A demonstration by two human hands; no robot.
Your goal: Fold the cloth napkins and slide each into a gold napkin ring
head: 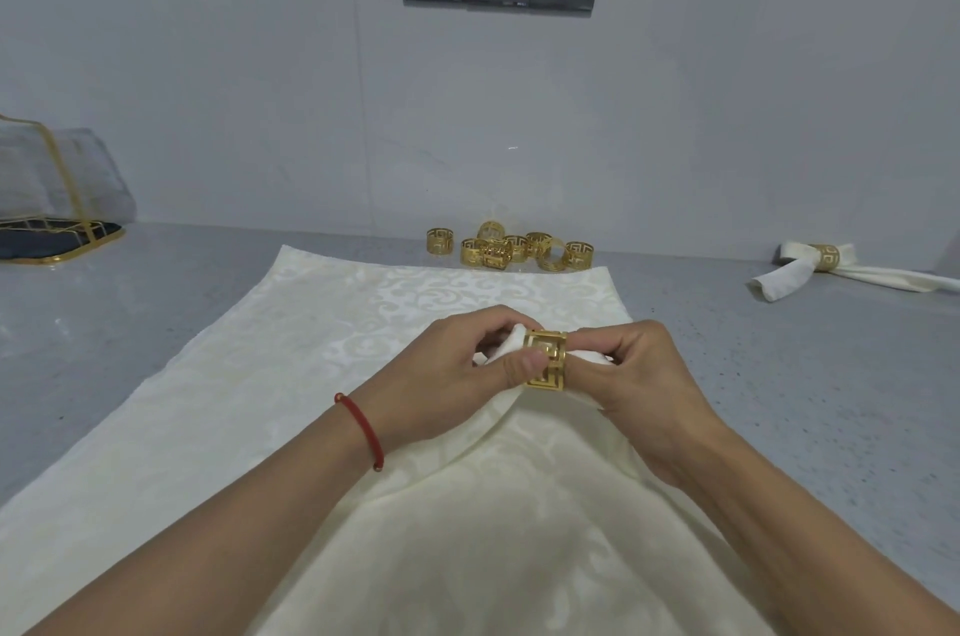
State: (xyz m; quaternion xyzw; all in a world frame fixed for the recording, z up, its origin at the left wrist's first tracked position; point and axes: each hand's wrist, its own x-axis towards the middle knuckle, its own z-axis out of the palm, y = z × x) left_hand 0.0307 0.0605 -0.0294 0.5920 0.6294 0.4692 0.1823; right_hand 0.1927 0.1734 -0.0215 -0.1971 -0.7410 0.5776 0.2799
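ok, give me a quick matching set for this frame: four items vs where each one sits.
Items:
1. ring being threaded
2. spare rings
3. finished napkin
4. red bracelet

Places:
A. far right of the table
B. left wrist
C. heaped beyond the cloth's far edge
D. between the left hand and the right hand, cloth bunched through it

Pairs: 1-D, 2-C, 3-A, 4-B
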